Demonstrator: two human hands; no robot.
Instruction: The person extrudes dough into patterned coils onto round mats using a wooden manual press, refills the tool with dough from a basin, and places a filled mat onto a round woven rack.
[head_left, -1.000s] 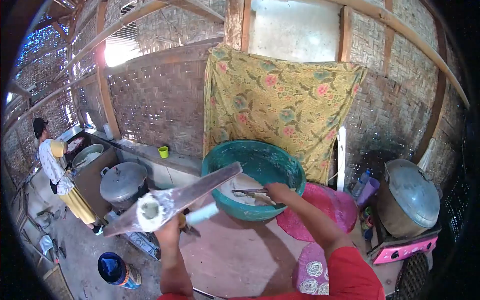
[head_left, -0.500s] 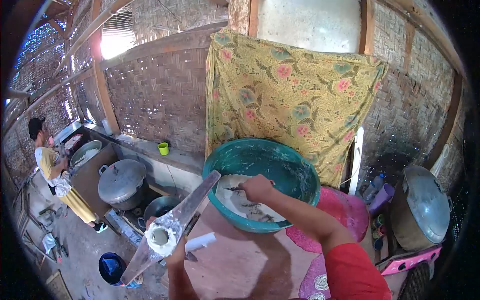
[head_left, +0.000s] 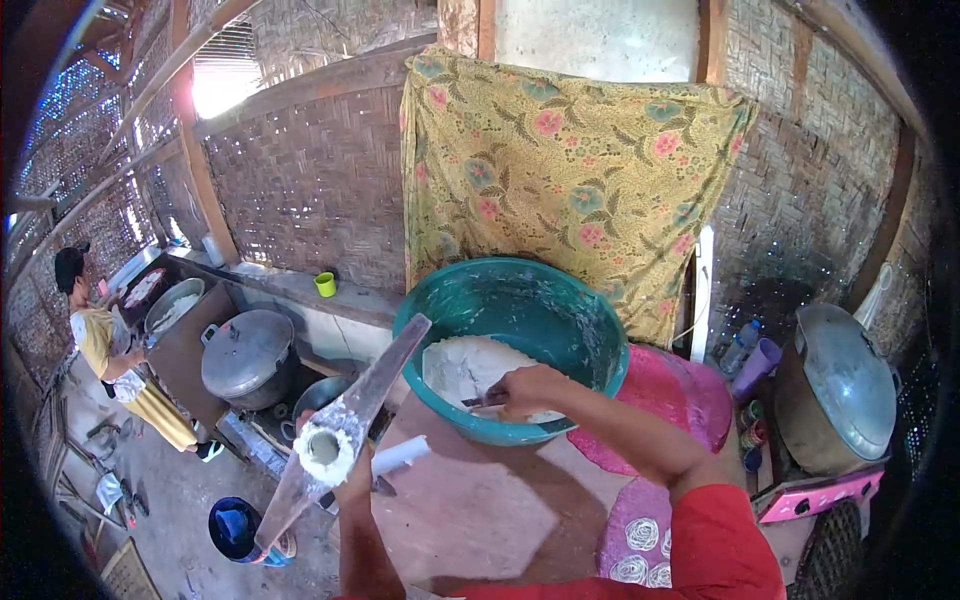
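While the left hand (head_left: 358, 482) is gripping a long wooden board (head_left: 378, 380) from below, fingers partly hidden, the right hand (head_left: 530, 390) is clutching a small dark tool (head_left: 482, 402), fingers curled tight. The board is tilting beside the green tub (head_left: 510, 434), left of the right hand; a sticky white dough ring (head_left: 345, 465) is surrounding its round hole. The tool is sitting at the soft, lumpy white dough (head_left: 468, 362) inside the tub, just by the right hand. A smooth white tube (head_left: 402, 454) is showing near the left hand. The round, smeared tub is resting on a flat pinkish counter (head_left: 480, 510), beside a pink sheet (head_left: 690, 400).
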